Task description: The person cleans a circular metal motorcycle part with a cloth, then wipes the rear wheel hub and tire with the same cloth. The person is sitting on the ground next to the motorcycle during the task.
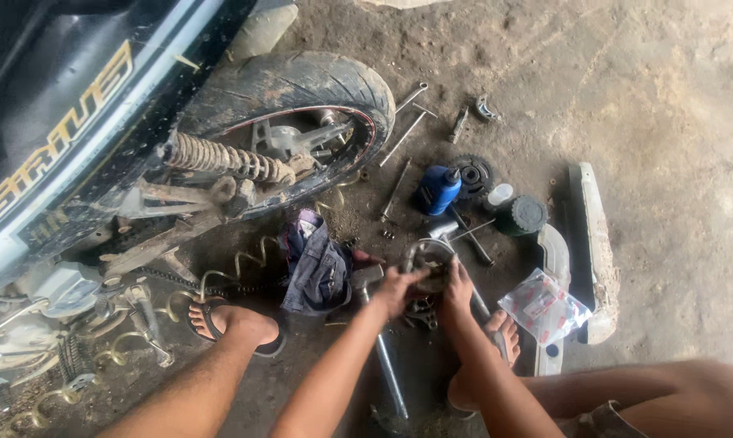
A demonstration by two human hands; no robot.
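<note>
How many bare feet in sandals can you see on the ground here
2. The left foot rests in a dark sandal by the drive chain, under the motorcycle's rear wheel. The right foot sits beside the plastic bag, partly hidden behind the right hand.

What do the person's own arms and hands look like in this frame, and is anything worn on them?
Both forearms are bare: no sleeves, gloves, watch or bands show. The left hand and right hand are bare too, and no rings can be made out.
</note>
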